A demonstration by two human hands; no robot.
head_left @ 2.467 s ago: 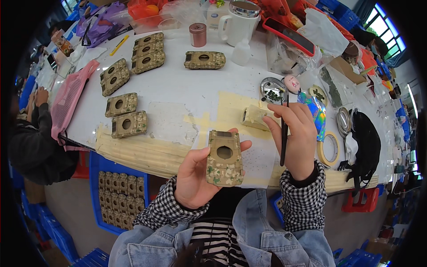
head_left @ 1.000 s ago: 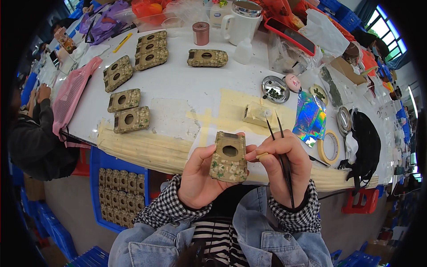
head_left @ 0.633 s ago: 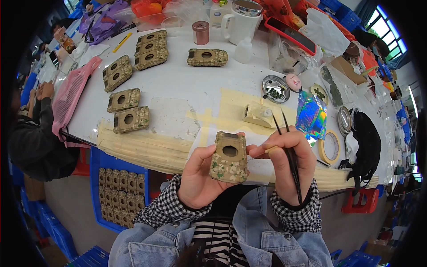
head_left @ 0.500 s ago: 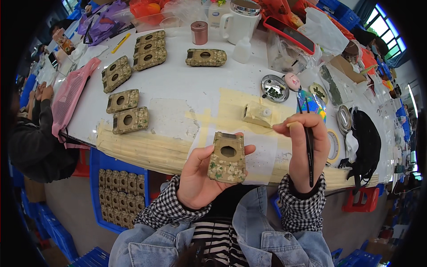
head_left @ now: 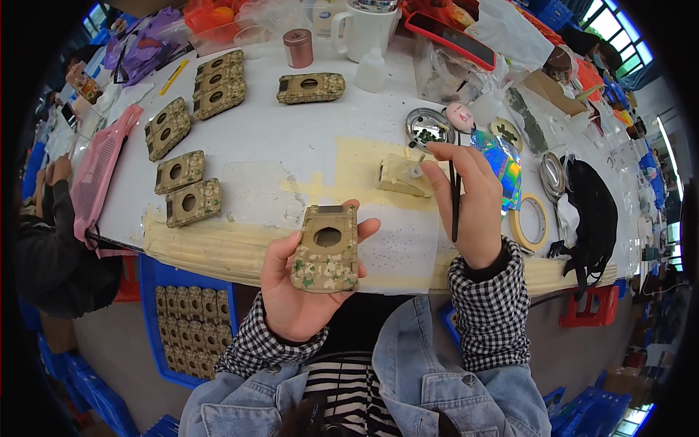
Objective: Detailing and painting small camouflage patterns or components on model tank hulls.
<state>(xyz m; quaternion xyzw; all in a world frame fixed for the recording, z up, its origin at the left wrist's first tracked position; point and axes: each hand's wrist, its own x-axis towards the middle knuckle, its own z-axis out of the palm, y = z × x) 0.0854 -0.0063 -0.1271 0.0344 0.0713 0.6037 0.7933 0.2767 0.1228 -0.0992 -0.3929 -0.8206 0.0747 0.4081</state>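
My left hand [head_left: 298, 291] holds a camouflage-painted toy tank hull [head_left: 325, 251] above the table's taped front edge. The round hole in its top faces up, and my fingers grip it from the sides and below. Black tweezers [head_left: 456, 200] are tucked in my right hand [head_left: 472, 193], whose thumb and forefinger curl near a round metal dish [head_left: 410, 124]. Small dark green bits [head_left: 429, 135] lie in that dish. Whether my fingertips pinch anything small cannot be made out. Below them is a tape-covered block [head_left: 400, 176] with a pale round knob.
More hulls stand at the left, such as one hull [head_left: 193, 204], and one lies far centre [head_left: 311, 87]. Tape roll [head_left: 530, 222], black pouch [head_left: 593, 218], white mug [head_left: 364, 33], small bottle [head_left: 372, 71] and red-cased phone [head_left: 451, 40] surround the work area. A blue tray [head_left: 149, 277] holds many hulls.
My right hand has moved away from the hull toward the metal dish, tweezers still in it. The left hand keeps the hull. The whole view has shifted slightly.
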